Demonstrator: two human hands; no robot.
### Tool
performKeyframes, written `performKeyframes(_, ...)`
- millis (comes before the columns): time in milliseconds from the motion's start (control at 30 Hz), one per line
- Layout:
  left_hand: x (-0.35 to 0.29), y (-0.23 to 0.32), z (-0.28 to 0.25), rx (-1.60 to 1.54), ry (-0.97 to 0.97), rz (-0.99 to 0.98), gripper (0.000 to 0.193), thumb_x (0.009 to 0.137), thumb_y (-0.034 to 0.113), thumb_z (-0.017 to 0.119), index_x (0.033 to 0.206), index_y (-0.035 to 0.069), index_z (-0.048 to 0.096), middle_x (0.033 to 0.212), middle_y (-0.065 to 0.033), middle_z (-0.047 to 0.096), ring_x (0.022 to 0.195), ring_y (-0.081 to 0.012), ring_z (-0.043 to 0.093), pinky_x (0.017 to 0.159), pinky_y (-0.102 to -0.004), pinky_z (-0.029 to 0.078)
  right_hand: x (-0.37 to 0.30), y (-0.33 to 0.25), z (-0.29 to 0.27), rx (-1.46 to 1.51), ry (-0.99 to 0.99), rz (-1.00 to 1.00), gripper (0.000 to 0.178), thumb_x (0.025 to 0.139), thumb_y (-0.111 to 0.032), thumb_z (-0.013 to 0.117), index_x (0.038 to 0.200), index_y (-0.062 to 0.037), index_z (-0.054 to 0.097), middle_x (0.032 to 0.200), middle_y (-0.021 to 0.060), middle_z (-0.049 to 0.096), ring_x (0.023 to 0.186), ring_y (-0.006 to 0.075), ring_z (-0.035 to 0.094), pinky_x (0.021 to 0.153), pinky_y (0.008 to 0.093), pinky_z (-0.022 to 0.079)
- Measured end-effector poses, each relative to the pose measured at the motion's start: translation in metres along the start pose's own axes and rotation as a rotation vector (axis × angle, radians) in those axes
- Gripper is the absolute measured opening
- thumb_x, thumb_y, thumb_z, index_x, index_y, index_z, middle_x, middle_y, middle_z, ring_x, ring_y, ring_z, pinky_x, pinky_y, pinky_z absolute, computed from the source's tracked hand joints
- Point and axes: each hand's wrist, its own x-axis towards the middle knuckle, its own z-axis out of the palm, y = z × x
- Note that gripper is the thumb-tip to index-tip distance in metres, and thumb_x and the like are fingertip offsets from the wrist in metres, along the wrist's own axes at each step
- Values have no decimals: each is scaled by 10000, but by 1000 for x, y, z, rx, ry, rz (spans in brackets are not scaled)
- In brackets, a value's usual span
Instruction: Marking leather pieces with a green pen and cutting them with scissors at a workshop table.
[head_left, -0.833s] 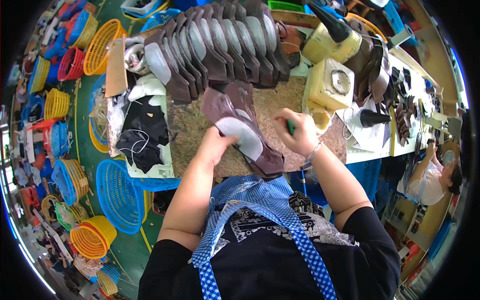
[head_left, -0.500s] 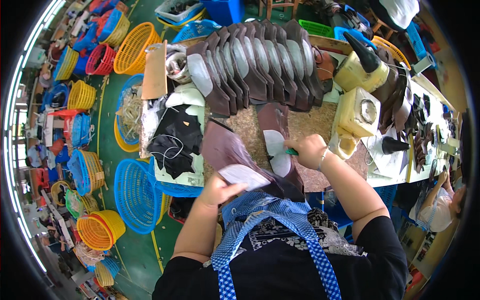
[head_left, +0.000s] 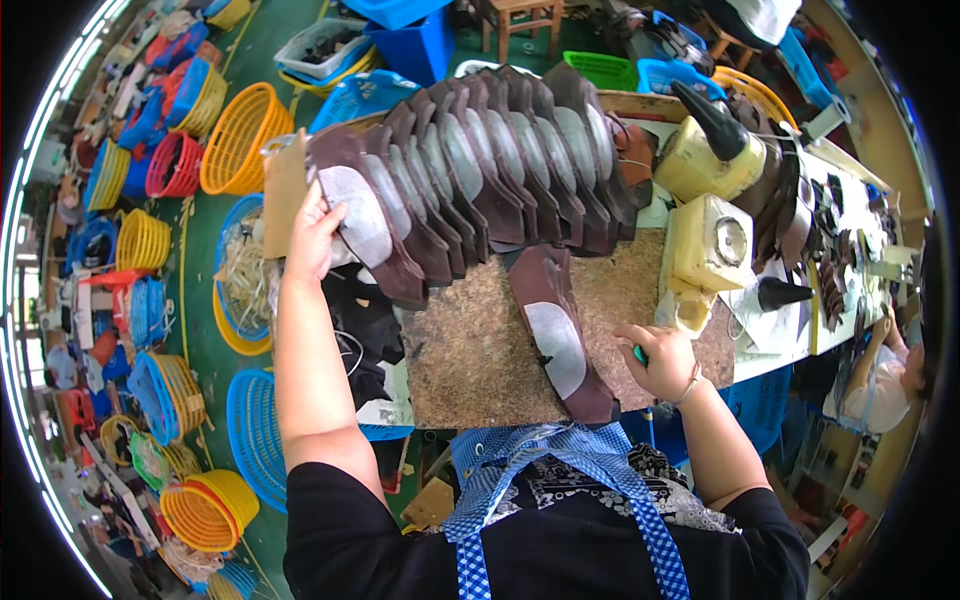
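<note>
My left hand (head_left: 313, 235) is at the left end of a row of overlapping dark brown pieces (head_left: 475, 215), leather-like, each with a pale oval patch. Its thumb and fingers pinch the edge of the end piece (head_left: 360, 215). One more brown piece (head_left: 545, 300) with a pale patch lies lengthwise on the mottled work board (head_left: 465, 350) in front of me. To the right of that piece, my right hand (head_left: 660, 362) is closed round a small green-handled tool (head_left: 640, 354). Most of the tool is hidden in the fist, so its kind does not show.
Yellowish blocks (head_left: 708, 245) and black cones (head_left: 712, 120) stand to the right of the board. Black cloth-like scraps (head_left: 362, 320) lie at its left. Blue baskets (head_left: 255, 430) and yellow baskets (head_left: 208, 508) stand on the green floor. A person (head_left: 880, 365) sits at far right.
My left hand has moved from near my body to the row's left end, taking the brown piece along. My right hand has drawn away from the piece on the board.
</note>
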Motion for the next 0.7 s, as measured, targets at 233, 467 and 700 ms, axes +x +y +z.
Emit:
performKeyframes(233, 27, -74, -60, 718, 376, 25, 289, 784, 15, 605, 1061, 41, 528, 882, -53, 583, 831, -130, 548, 722, -268, 453, -48, 60, -15, 707, 753, 354, 168, 780, 7, 606, 828, -38, 451, 767, 37, 551, 680, 95, 480, 626, 236, 417)
performKeyframes(467, -8, -29, 13, 1462, 573, 546, 238, 889, 232, 503, 856, 10, 585, 820, -152, 596, 736, -330, 562, 671, -411, 454, -39, 72, -22, 352, 606, 482, 131, 782, -103, 670, 829, -34, 570, 680, 13, 599, 575, 46, 522, 506, 215, 409)
performKeyframes(700, -159, -51, 181, 553, -55, -312, 343, 796, 213, 683, 1010, 13, 506, 764, -53, 611, 656, -111, 581, 615, -251, 481, -59, 110, -41, 682, 628, 788, 232, 818, -211, 634, 736, -8, 560, 600, 44, 584, 407, 68, 468, 365, 205, 358)
